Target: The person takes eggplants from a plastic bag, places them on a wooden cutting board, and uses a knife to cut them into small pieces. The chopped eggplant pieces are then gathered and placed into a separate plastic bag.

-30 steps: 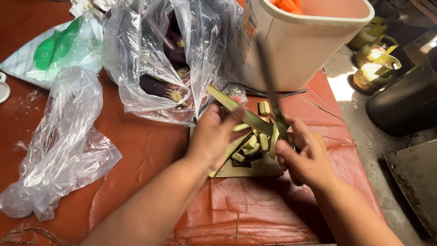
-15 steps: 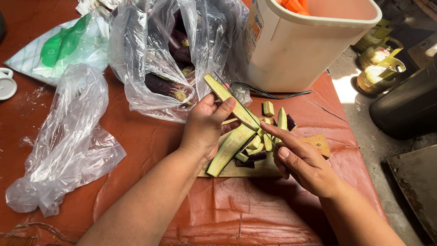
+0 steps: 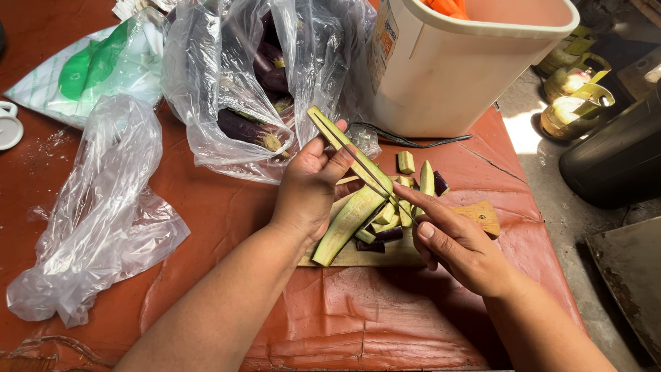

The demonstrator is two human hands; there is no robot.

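A red-brown tabletop (image 3: 227, 220) carries everything here. At its far edge, toward the right corner, stands a big cream plastic bin (image 3: 458, 65). Left of the bin, along the far edge, a clear plastic bag (image 3: 227, 76) lies open with whole purple eggplants (image 3: 241, 127) inside. Near the left edge a second, crumpled clear bag (image 3: 96, 220) lies flat and slack. Near the right edge sits a wooden cutting board (image 3: 482, 215), with pale cut eggplant pieces (image 3: 406, 163) scattered over it and a long eggplant half (image 3: 344, 224) lying slantwise, its long axis running from the near left up to the far right.

The left hand (image 3: 310, 189) comes in from the near edge on a forearm angled up and to the right, palm turned toward the right, hovering above the board's left end. Its thumb and fingers are pinched narrowly on a long eggplant strip (image 3: 348, 153). The strip is lifted off the board and tilts, with its long axis running from the far left, near the open bag, down to the near right over the board.

The right hand (image 3: 458, 244) enters from the near right corner, its fingers loosely curled and index finger stretched toward the strip's lower end. A thin blade seems to run from it along the strip, though its grip cannot be told for certain.
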